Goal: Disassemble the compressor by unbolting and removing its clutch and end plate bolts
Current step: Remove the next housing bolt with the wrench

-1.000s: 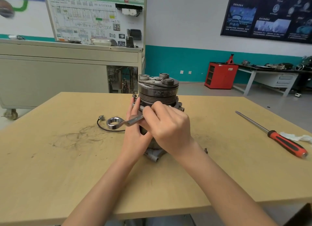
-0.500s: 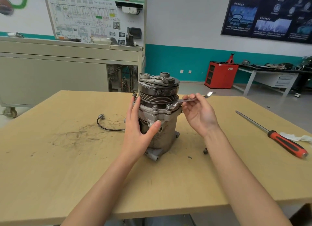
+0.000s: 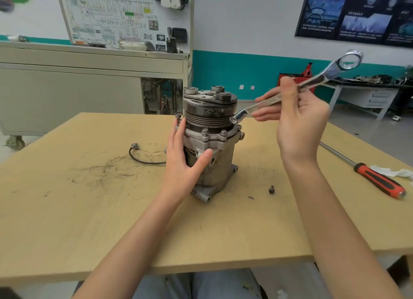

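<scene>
- Currently the compressor (image 3: 210,142) stands upright between the hands, clutch up. The left hand (image 3: 183,164) lies flat against its left side, thumb across the front.
- The right hand (image 3: 299,124) grips the wrench (image 3: 312,82) mid-shank. The shank slants from the ring end above that hand down to the open end at the right flange.
- Can't tell if it's seated on a bolt.
- Swing room is open right of the right hand. The pulley overhang crowds the flange bolts (image 3: 205,131).
</scene>
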Demonstrator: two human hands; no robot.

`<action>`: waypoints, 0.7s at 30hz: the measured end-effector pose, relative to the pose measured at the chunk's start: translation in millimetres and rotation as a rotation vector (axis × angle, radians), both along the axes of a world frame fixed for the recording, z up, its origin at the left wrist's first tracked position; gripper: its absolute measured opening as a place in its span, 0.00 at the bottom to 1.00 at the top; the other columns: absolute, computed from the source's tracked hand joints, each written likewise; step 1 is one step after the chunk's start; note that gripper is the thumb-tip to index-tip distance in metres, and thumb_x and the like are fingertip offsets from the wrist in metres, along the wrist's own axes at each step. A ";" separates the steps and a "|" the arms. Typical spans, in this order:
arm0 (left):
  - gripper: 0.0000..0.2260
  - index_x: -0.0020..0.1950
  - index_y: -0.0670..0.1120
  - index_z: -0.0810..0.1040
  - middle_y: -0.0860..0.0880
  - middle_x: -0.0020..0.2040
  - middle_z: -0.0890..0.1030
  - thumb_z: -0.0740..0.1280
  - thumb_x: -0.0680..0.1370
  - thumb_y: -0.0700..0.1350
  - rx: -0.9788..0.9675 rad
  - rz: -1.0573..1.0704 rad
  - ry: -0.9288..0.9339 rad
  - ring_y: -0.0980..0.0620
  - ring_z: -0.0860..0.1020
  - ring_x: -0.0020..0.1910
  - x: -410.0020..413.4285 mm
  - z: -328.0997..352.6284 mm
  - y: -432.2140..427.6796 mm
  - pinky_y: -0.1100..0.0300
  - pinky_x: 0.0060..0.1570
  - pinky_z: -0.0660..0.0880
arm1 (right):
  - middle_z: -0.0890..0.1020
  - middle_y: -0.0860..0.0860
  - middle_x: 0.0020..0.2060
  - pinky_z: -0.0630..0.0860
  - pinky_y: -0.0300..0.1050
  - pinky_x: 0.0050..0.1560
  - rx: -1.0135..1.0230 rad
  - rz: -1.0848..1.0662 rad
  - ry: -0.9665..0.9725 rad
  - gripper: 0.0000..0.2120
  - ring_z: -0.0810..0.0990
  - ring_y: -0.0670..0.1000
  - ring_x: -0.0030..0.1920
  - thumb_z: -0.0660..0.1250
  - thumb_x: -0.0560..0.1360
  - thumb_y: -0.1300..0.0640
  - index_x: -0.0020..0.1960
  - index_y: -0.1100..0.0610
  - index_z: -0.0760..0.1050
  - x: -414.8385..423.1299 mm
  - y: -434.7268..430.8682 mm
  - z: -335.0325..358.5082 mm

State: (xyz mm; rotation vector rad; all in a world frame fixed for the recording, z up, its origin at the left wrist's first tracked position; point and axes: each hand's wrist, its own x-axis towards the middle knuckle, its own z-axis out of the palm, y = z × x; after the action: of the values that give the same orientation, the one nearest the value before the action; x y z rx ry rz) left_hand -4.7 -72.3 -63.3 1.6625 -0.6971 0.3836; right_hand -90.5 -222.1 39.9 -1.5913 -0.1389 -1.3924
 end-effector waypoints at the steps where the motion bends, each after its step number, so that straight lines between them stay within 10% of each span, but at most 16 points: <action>1: 0.38 0.76 0.60 0.52 0.57 0.79 0.51 0.62 0.70 0.66 -0.002 0.000 -0.004 0.62 0.50 0.77 0.2 -0.7 -0.1 0.54 0.74 0.53 | 0.82 0.51 0.29 0.79 0.44 0.29 -0.145 -0.077 -0.035 0.15 0.82 0.49 0.28 0.61 0.78 0.51 0.37 0.56 0.78 -1.1 8.8 -1.1; 10: 0.36 0.76 0.58 0.53 0.50 0.79 0.54 0.62 0.71 0.64 0.002 -0.009 -0.038 0.57 0.51 0.78 6.5 -4.0 -1.9 0.60 0.75 0.52 | 0.76 0.54 0.27 0.65 0.40 0.22 -0.986 -0.665 -0.157 0.12 0.72 0.49 0.23 0.71 0.73 0.57 0.33 0.61 0.77 4.2 55.2 -26.1; 17: 0.33 0.75 0.54 0.54 0.49 0.79 0.53 0.58 0.71 0.61 -0.005 0.019 -0.062 0.79 0.49 0.68 2.3 0.2 -5.3 0.80 0.66 0.49 | 0.74 0.52 0.27 0.66 0.39 0.24 -1.061 -0.765 -0.204 0.05 0.70 0.48 0.24 0.74 0.69 0.64 0.36 0.60 0.80 12.9 68.8 -40.3; 21: 0.35 0.74 0.59 0.53 0.51 0.79 0.54 0.63 0.69 0.60 -0.047 -0.036 -0.032 0.66 0.52 0.75 0.2 -0.8 -1.4 0.66 0.73 0.52 | 0.80 0.56 0.32 0.73 0.41 0.29 -0.973 -0.518 -0.237 0.10 0.77 0.51 0.29 0.71 0.75 0.58 0.38 0.64 0.81 7.7 43.5 -47.0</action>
State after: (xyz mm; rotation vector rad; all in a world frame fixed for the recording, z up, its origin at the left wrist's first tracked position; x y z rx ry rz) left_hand -4.4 -73.7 -64.1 1.6003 -0.7360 0.3988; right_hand -82.8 -178.6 -7.1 -2.3427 -0.6641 -2.0956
